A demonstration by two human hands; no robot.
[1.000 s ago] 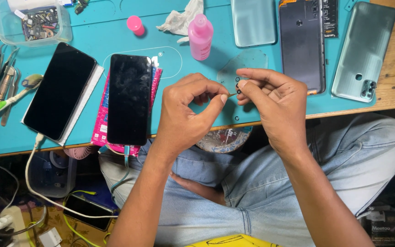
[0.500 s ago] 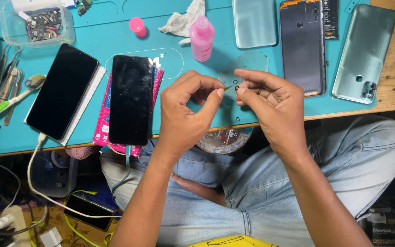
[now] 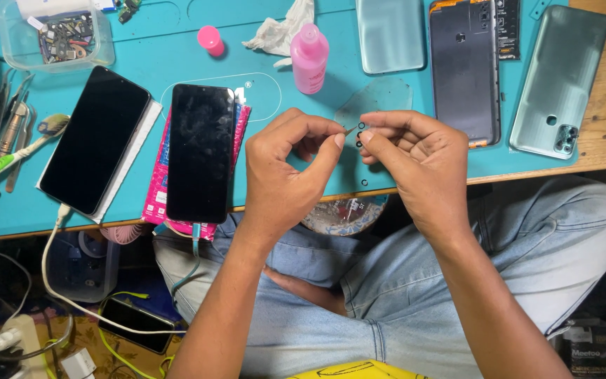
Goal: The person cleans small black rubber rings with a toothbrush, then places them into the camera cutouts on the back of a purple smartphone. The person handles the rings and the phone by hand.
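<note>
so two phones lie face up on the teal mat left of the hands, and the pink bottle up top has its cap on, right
Not quite. The pink bottle has its cap off: the head view shows a bare nozzle, and the pink cap lies by itself on the teal mat to the bottle's left. The rest holds: two phones lie screen up, left of the left hand and the right hand.

Two hands work at the mat's near edge: the left hand (image 3: 285, 175) and the right hand (image 3: 415, 158). Left of the left hand lie two black-screened phones (image 3: 95, 140) (image 3: 200, 152). Beyond the right hand lie three phone back covers (image 3: 391, 34) (image 3: 464, 70) (image 3: 559, 77). Beyond the left hand stand one pink bottle (image 3: 310, 57) and one pink cap (image 3: 210, 39). Far left sits one clear parts box (image 3: 15, 49), and below it one toothbrush (image 3: 8, 158).
</note>
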